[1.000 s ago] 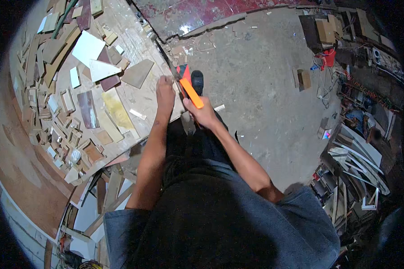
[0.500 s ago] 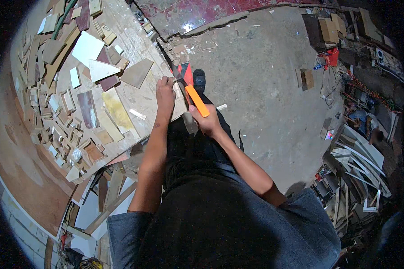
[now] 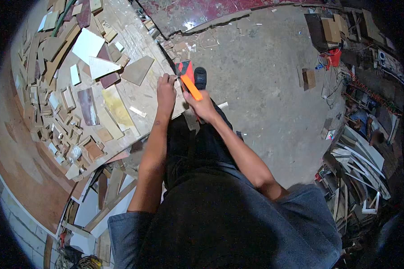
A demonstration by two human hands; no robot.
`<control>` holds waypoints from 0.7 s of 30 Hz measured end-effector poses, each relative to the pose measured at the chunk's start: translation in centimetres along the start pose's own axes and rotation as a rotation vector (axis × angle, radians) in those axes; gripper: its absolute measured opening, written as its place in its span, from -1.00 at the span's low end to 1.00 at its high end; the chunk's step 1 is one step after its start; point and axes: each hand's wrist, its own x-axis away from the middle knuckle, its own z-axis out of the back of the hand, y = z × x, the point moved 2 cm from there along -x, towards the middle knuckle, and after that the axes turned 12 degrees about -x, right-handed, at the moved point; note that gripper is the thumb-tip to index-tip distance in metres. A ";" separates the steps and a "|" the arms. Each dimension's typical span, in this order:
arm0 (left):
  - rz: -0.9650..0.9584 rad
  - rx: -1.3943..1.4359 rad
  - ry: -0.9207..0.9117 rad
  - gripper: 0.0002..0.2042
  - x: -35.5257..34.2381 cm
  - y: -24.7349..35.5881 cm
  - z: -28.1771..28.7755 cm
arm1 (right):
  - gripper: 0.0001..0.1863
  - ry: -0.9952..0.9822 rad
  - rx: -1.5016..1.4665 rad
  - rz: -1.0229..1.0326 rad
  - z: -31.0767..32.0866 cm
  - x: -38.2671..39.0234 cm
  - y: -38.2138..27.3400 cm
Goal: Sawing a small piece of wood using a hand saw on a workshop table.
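At the right edge of the wooden worktable [image 3: 141,101], my left hand [image 3: 166,92] rests with its fingers bent and pressed down; what lies under them is too small to make out. Close to its right, my right hand [image 3: 202,107] is closed around a tool with a bright orange handle [image 3: 191,87]. A red and black part [image 3: 184,68] shows beyond the orange handle, near the left fingertips; the tool's exact kind is unclear. Below my right hand a greyish flat piece [image 3: 191,121] hangs by the table corner, partly hidden.
Wood offcuts [image 3: 114,110], white board pieces [image 3: 87,47] and small blocks [image 3: 67,130] cover the table's left side. A shoe [image 3: 200,76] stands on the concrete floor [image 3: 265,89]. Scrap strips [image 3: 359,163] and cables [image 3: 330,85] lie at the right. Another person [image 3: 363,125] is at far right.
My right hand and the orange-handled tool have moved forward and slightly left, along the table edge. My left hand stays in nearly the same spot.
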 end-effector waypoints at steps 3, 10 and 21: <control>0.014 0.011 -0.012 -0.70 0.0 -0.2 -0.3 | -0.51 0.012 -0.009 0.052 -0.3 -0.7 0.7; 0.060 0.080 0.039 -0.82 -0.9 -1.3 -0.7 | -0.57 0.154 -0.013 0.011 0.2 4.7 2.7; 0.211 0.151 -0.195 -0.74 -3.7 -2.8 0.3 | -0.57 0.138 -0.107 0.029 0.2 4.4 1.3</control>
